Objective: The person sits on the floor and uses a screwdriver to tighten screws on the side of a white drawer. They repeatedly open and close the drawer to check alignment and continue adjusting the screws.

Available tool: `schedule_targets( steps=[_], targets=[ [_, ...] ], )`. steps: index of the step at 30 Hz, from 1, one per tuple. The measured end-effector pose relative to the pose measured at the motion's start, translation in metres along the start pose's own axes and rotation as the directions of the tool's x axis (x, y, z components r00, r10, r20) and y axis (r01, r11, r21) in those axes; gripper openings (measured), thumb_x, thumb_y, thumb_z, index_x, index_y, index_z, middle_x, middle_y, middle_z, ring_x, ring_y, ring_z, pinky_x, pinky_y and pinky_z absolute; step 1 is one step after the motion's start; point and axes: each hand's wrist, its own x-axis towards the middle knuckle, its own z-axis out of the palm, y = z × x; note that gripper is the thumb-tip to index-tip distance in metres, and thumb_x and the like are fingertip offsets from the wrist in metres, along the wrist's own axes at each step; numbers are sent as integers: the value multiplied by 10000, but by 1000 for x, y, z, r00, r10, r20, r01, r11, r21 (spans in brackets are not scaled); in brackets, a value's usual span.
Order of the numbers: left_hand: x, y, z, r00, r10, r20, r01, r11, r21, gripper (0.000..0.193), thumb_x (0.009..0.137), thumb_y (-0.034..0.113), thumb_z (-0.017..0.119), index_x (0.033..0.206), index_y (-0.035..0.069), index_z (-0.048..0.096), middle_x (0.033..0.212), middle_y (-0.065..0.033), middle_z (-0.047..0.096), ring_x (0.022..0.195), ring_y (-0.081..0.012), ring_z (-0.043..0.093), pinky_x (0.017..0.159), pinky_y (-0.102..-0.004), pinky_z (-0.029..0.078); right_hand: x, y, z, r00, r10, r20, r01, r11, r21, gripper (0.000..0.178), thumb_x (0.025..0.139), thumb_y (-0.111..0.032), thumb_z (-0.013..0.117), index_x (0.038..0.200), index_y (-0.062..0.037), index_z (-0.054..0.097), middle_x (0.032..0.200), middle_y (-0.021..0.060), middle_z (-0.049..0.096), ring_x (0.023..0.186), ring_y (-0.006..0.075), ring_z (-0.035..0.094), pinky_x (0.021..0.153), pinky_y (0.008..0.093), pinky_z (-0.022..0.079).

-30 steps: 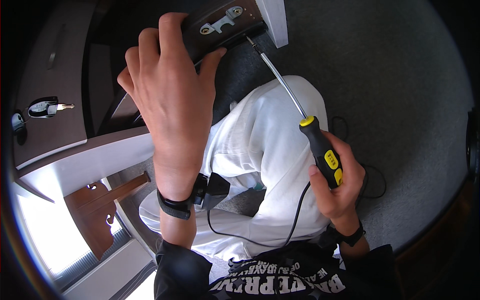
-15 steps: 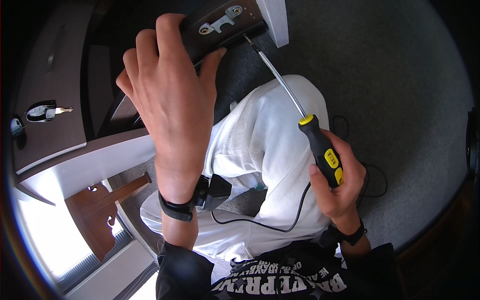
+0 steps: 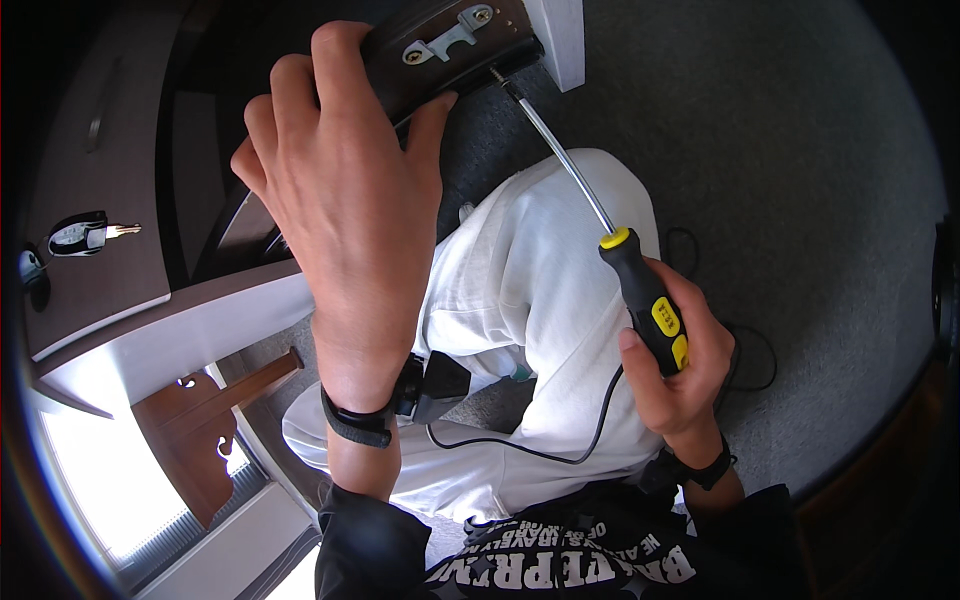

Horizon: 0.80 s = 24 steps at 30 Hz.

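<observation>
My left hand (image 3: 345, 165) is closed on a dark brown board (image 3: 480, 52) at the top, fingers over its left end and thumb along its near edge. Fixed to the board's face is a silver metal bracket (image 3: 437, 48), with a brass-coloured screw at each end. In my right hand (image 3: 690, 365), fingers wrapped round the black and yellow handle, is a screwdriver (image 3: 565, 160). Its long shaft slants up and left. What looks like a small screw (image 3: 497, 75) sits at its tip, close to the board's near edge; I cannot tell whether it touches.
A white post (image 3: 556, 45) stands at the board's right end. On the brown cabinet surface (image 3: 110, 190) at left lies a key with a black fob (image 3: 85, 233). My white-trousered legs (image 3: 570, 240) fold over the grey carpet (image 3: 800, 200). A black cable (image 3: 540, 457) crosses my lap.
The board and my left hand have shifted very slightly to the right. The screwdriver stays almost still, its tip still close to the board's near edge.
</observation>
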Motion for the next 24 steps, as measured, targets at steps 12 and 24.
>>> schedule_targets(
  steps=[12, 24],
  targets=[
    [-1, 2, 1, 1000, 18, 6, -18, 1000, 0, 558, 836, 311, 867, 1255, 66, 589, 1109, -106, 686, 1100, -302, 630, 1012, -514, 403, -2, 1, 0, 999, 37, 7, -37, 999, 24, 535, 772, -41, 687, 1277, 111, 600, 963, 206, 717, 734, 192, 715, 652, 287, 568],
    [1, 6, 0, 1000, 6, 3, -6, 1000, -8, 570, 827, 301, 870, 1256, 59, 582, 1125, -126, 680, 1098, -322, 631, 1003, -525, 408, -2, -2, 2, 998, 59, -3, -59, 998, 36, 538, 797, -62, 699, 1301, 98, 600, 915, 171, 710, 720, 169, 704, 645, 271, 554]
  ],
)
